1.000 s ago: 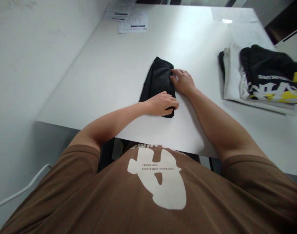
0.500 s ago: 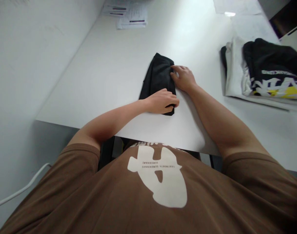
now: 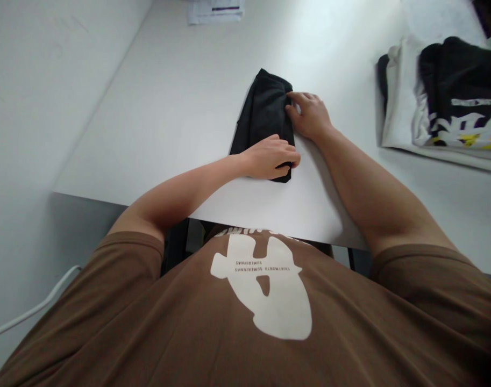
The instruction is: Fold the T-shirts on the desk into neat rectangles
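Note:
A folded black garment [image 3: 263, 110] lies lengthwise on the white table in front of me; its exact kind does not show. Across its near end reaches my left hand [image 3: 271, 157], fingers curled over the right edge and closed on the cloth. Farther up that same edge, my right hand [image 3: 311, 114] has its thumb and fingertips closed on the fabric. The cloth right under my left palm is hidden.
At the right, a stack of folded clothes [image 3: 406, 102] in white and black with a yellow print rests on the white table [image 3: 156, 113]. Printed papers [image 3: 215, 13] lie at the far side. A wall [image 3: 47, 102] borders the left, with a white cable [image 3: 39, 306] below.
My view has tilted slightly, so the table and the things on it sit higher in the picture. Both hands keep nearly the same hold on the black garment.

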A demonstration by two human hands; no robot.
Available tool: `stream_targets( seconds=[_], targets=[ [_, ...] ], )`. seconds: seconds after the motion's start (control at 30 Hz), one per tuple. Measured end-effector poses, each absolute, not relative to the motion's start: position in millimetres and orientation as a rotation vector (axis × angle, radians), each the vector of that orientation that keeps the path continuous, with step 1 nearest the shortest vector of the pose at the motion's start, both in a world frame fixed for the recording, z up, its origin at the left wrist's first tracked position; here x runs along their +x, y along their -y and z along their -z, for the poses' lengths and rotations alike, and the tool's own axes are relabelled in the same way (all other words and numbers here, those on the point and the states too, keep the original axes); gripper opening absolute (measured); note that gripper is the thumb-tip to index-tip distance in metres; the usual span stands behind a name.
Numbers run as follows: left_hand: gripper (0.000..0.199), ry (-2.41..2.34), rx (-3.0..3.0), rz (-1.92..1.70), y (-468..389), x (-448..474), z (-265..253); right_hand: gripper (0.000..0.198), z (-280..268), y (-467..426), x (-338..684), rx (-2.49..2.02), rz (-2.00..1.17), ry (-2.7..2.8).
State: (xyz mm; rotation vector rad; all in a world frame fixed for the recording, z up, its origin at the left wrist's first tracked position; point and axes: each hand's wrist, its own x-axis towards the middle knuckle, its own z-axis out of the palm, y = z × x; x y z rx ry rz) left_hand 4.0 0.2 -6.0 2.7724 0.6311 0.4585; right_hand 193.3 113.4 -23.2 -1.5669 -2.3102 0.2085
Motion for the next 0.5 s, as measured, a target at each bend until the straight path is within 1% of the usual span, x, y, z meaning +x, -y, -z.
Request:
stream_targets(
  seconds=[0.5],
  targets=[
    [0.022, -0.633, 2.781, -0.503, -1.3, 5.0, 11.0, 0.046, 21.5, -111.6, 192.4, -1.542, -0.184, 2.271]
  ],
)
